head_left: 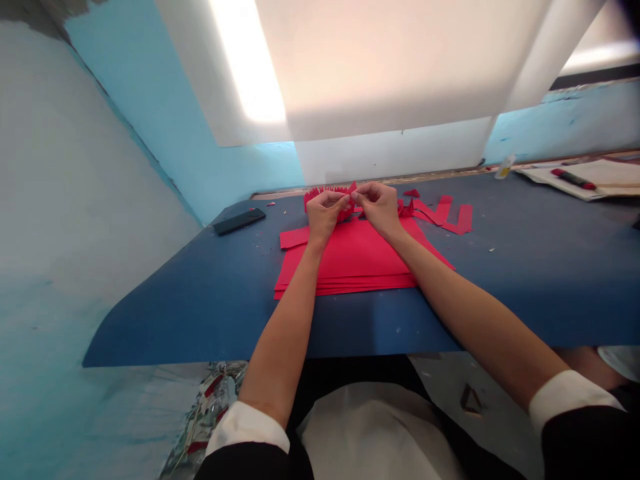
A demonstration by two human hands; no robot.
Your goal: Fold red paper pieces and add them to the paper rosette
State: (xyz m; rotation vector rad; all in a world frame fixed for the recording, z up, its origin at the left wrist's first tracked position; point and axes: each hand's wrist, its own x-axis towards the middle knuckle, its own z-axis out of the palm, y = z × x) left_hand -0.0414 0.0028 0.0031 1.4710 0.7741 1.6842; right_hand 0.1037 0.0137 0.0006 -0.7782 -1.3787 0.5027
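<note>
The grip of the left hand [323,215] is narrow: thumb and forefinger are pinched upon a fringed red paper [313,195]. The grip of the right hand [379,205] is equally narrow, its thumb and forefinger closed on the same paper at its right end. The two pairs of fingertips are almost meeting.

This paper is held above the far edge of a stack of red sheets [365,257], which lies on the blue desk [200,313]. Its long axis seems to run from left to right, and the cut teeth of its fringe point upward; the hands hide a part of it.

Of the fringed paper I count one in the hands. The stack has several sheets, but their exact number I cannot tell. One red strip [294,238] shows at the left of the stack. To the right lie some red strips [443,213], overlapping, so I cannot count them surely. There are also one black phone-like object [240,221], one small bottle [505,167] and one marker [573,179], which rests on papers [607,175].
</note>
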